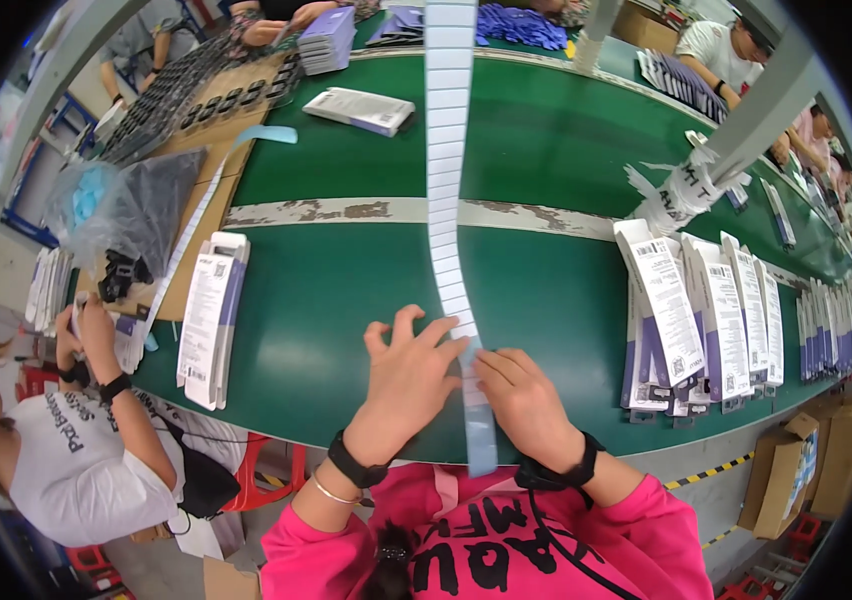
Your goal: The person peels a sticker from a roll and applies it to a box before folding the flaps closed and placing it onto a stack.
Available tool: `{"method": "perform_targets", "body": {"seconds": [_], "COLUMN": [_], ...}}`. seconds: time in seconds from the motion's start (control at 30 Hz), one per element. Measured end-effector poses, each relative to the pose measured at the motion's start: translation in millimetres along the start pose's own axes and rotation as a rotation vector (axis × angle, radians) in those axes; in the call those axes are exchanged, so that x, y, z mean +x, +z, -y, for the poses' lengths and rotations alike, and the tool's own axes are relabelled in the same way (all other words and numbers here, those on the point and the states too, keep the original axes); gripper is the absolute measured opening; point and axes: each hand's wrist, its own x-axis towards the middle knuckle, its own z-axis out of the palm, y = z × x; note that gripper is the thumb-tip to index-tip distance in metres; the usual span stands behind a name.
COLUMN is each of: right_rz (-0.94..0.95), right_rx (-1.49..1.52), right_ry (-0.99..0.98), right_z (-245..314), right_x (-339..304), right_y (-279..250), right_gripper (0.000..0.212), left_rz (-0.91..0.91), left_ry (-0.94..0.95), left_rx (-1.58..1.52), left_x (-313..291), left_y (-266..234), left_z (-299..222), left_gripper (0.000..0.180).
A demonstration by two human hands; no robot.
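Note:
A long strip of white labels (448, 170) on light blue backing hangs from the top of the view down to the table's near edge. Its lower end (482, 440) is bare blue backing. My left hand (411, 370) is at the strip's left edge, fingers curved and spread apart, with the index fingertip and thumb against it. From the other side, my right hand (526, 400) grips the strip's right edge, fingers pressed together and the thumb hidden. Both hands are over the near edge of the green table (336, 290).
White and purple boxes (711, 310) stand grouped at right beside a grey post (746, 130). Another box pair (214, 320) stands at left, and one box (361, 110) lies farther back. A co-worker (96, 450) sits at left near a plastic bag (126, 200); other people work beyond.

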Motion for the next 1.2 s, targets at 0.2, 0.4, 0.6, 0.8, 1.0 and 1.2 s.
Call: {"method": "perform_targets", "body": {"seconds": [0.2, 0.4, 0.6, 0.8, 1.0, 1.2], "right_rz": [0.07, -0.031, -0.026, -0.048, -0.079, -0.075], "right_rx": [0.082, 0.35, 0.452, 0.499, 0.684, 0.544], "right_ry": [0.027, 0.184, 0.13, -0.017, 0.147, -0.279], "right_z": [9, 27, 30, 50, 44, 63], "right_x": [-14, -21, 16, 37, 31, 73], "right_y": [-23, -64, -72, -79, -80, -107], "right_gripper": [0.018, 0.018, 0.017, 0.022, 0.021, 0.035], "left_rz": [-0.016, -0.558, -0.369, -0.367, -0.527, -0.33], "left_ry": [0.053, -0.507, -0.63, -0.716, -0.483, -0.337], "left_rx": [-0.048, 0.556, 0.007, 0.171, 0.105, -1.117], "left_x": [-6, -20, -10, -39, -27, -55], "left_y": [-20, -92, -109, -101, -114, -83], "left_z": [18, 162, 133, 193, 79, -21], "left_gripper": [0.043, 0.066, 0.071, 0.073, 0.066, 0.092]}}
